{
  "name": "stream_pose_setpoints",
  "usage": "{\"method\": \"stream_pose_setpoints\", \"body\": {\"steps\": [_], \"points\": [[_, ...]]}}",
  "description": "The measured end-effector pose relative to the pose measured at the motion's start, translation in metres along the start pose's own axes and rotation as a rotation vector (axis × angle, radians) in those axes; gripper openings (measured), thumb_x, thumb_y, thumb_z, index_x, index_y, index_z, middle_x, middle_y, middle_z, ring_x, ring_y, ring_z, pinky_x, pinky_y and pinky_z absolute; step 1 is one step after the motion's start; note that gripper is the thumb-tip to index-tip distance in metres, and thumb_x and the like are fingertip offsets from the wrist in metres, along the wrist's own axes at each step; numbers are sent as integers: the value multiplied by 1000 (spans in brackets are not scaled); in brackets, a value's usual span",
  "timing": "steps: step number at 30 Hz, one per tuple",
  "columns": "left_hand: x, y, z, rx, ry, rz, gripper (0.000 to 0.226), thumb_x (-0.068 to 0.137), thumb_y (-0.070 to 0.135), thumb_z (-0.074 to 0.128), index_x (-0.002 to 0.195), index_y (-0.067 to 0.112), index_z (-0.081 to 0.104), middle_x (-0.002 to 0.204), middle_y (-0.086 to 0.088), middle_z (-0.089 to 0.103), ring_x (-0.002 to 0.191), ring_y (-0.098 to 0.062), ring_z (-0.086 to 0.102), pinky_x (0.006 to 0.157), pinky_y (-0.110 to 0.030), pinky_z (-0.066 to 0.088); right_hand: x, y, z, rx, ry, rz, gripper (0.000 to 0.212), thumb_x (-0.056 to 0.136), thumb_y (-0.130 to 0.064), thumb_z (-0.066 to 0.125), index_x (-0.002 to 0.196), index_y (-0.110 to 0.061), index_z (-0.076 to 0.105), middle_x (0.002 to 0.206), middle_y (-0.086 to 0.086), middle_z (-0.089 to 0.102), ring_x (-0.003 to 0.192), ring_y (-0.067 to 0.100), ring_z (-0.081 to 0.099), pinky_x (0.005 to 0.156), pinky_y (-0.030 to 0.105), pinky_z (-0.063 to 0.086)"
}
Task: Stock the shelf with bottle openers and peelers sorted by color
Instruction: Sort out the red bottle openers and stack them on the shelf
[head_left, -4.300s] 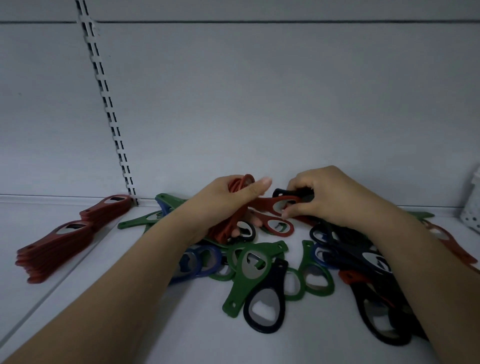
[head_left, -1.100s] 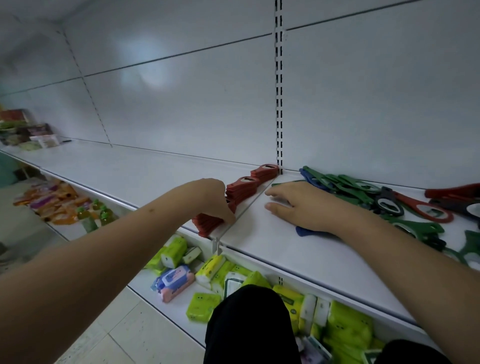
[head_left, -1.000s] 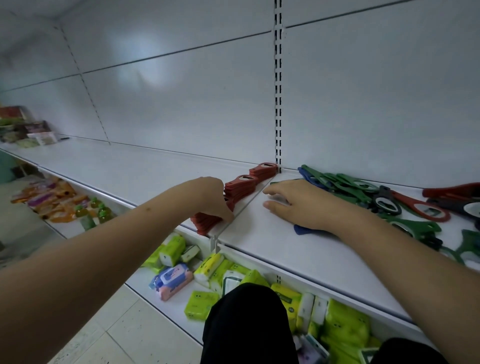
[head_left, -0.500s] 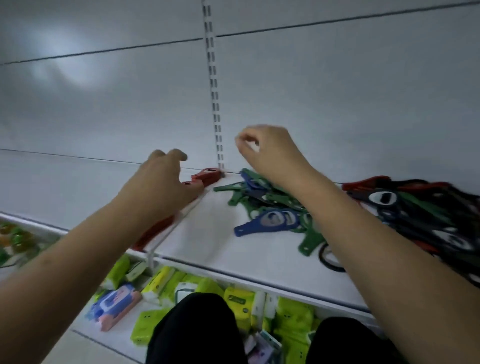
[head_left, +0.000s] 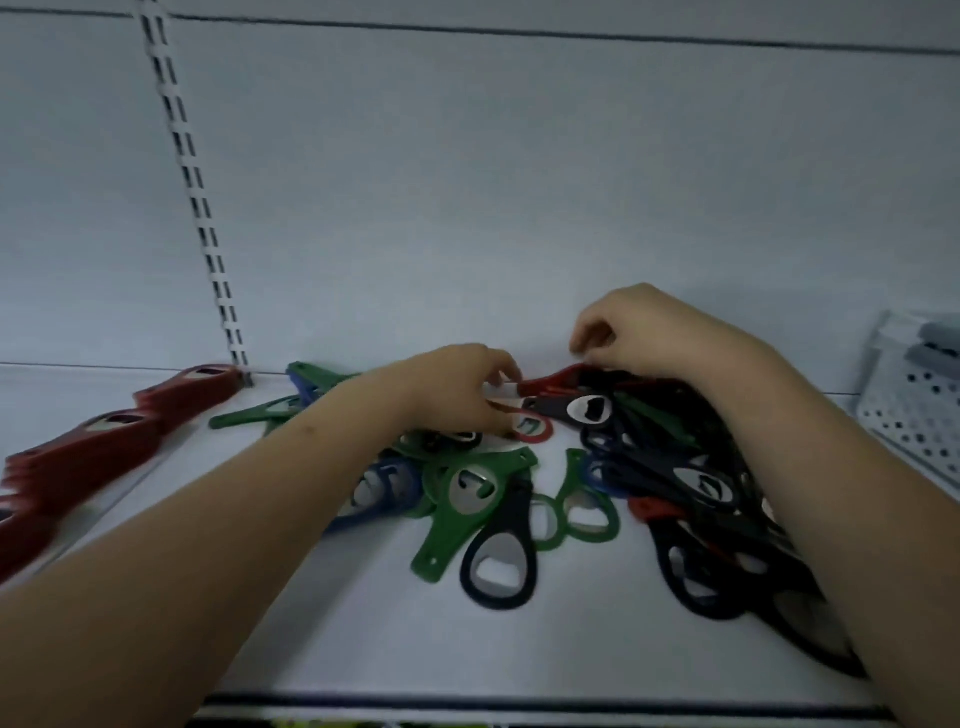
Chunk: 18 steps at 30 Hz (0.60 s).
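White perforated basket (head_left: 914, 415) at the shelf's right edge, cut off by the frame; grey items inside, too blurred to identify. Mixed pile of bottle openers (head_left: 524, 483) (green, blue, black, red) lies mid-shelf (head_left: 571, 649). Sorted red openers (head_left: 104, 447) form a row at left, well apart from the pile. Left hand (head_left: 457, 389): fingers curled down onto a red opener (head_left: 530, 426) at the pile's back, apparently pinching it. Right hand (head_left: 649, 332): fingers curled over another red handle (head_left: 558, 378); contact hidden, grip undetermined. Right forearm covers the pile's right side.
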<state>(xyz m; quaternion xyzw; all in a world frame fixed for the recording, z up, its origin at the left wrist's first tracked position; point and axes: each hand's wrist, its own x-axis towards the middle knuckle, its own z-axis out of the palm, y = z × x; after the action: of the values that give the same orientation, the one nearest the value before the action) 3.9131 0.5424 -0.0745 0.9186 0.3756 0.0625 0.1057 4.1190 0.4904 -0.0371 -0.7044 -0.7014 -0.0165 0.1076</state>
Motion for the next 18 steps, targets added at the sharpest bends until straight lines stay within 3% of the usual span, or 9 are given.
{"method": "stream_pose_setpoints", "body": {"steps": [2,6,9,11,14,18], "points": [[15,-2,6,8,-106,2,54,83,43,72,131,26,54,124,4,57,105,-14,57,96,-33,47,1,6,7,-42,12,8,14,86,-24,73,100,-28,74,101,-6,72,92,14,67,89,34,55],[17,-13,12,-63,-7,66,43,81,51,74,114,25,65,113,9,60,99,-7,58,92,-27,49,3,4,18,-159,13,19,25,81,-43,76,103,-30,71,100,-6,67,93,20,64,75,30,50],[8,-17,13,-118,36,104,38,79,54,74,109,31,65,108,14,59,94,1,57,87,-21,49,4,3,25,-212,-32,6,28,84,-46,72,107,-29,70,95,-6,64,88,19,61,65,28,42],[4,-18,13,-129,46,120,35,79,52,75,108,34,65,108,18,59,95,3,57,85,-16,48,2,6,29,-167,-58,5,24,87,-44,70,107,-30,72,96,-7,66,88,17,62,68,29,46],[2,-18,13,-134,61,140,28,81,45,75,105,35,66,108,19,62,100,4,57,90,-17,47,-2,10,28,-67,-79,8,19,91,-33,68,107,-27,75,101,-7,71,90,13,64,83,34,55],[3,-15,12,-180,61,153,8,87,29,72,92,34,67,89,19,67,86,13,58,73,-6,43,-3,13,26,-108,-108,-38,18,91,-28,68,107,-26,75,88,-15,57,91,11,59,85,31,51]]}}
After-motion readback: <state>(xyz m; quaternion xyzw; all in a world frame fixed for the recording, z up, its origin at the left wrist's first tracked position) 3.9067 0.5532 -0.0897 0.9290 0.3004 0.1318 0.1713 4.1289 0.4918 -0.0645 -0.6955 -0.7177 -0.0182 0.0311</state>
